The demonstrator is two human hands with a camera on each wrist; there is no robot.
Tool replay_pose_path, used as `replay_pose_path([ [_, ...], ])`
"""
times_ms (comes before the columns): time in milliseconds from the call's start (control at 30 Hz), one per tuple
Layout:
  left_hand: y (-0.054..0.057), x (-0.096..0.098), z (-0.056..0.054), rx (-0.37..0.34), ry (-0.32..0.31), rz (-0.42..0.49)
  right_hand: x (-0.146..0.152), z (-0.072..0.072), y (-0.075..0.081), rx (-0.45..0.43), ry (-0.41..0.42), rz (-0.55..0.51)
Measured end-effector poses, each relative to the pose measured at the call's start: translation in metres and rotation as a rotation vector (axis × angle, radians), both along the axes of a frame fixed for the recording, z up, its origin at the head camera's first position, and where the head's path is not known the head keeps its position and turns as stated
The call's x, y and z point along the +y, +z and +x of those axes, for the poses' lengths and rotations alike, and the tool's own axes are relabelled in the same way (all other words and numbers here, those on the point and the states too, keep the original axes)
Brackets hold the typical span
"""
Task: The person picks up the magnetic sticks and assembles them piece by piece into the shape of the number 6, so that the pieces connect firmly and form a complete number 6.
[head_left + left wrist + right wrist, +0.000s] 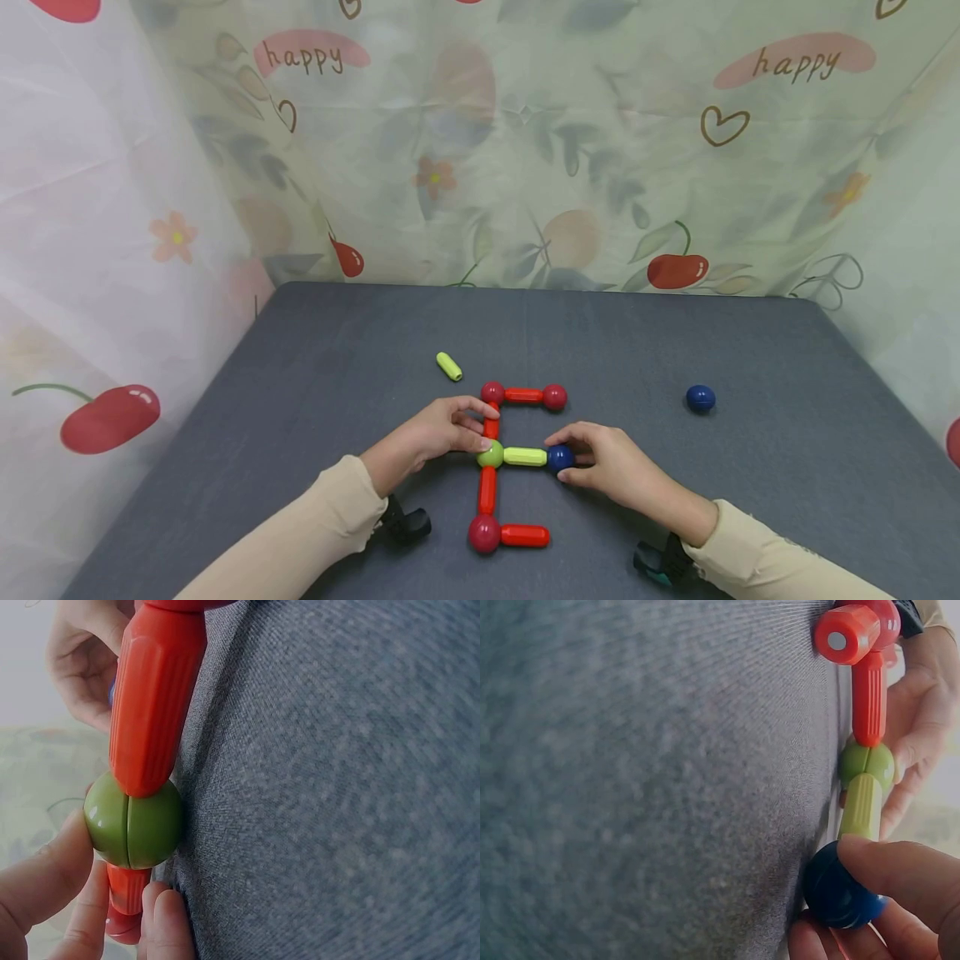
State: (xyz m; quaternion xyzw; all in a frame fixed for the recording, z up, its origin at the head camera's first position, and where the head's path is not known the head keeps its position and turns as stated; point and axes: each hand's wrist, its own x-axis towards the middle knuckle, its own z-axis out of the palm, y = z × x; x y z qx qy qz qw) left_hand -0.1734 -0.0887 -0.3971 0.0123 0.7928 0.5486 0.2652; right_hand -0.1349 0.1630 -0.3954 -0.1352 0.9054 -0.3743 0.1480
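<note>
A figure of magnetic rods and balls lies on the dark table. My left hand holds the green ball with the thumb, its fingers round the upper red rod. With thumb and fingers, my right hand pinches a blue ball. That ball sits at the right end of a yellow-green rod, whose other end meets the green ball. Below the green ball, a red rod runs to a red ball. From there another red rod points right, its far end bare in the right wrist view.
Atop the figure, a red rod links two red balls, one at the corner, one at the right. A loose yellow-green rod lies behind. Off to the right rests another blue ball. A patterned curtain borders the table.
</note>
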Motion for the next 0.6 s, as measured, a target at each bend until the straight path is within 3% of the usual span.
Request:
replay_pose_path([
  [600,-0.0009,0.0006,0.0008,0.015,0.007,-0.007,-0.0016,-0.0016,0.0038,-0.009,0.0,0.038],
])
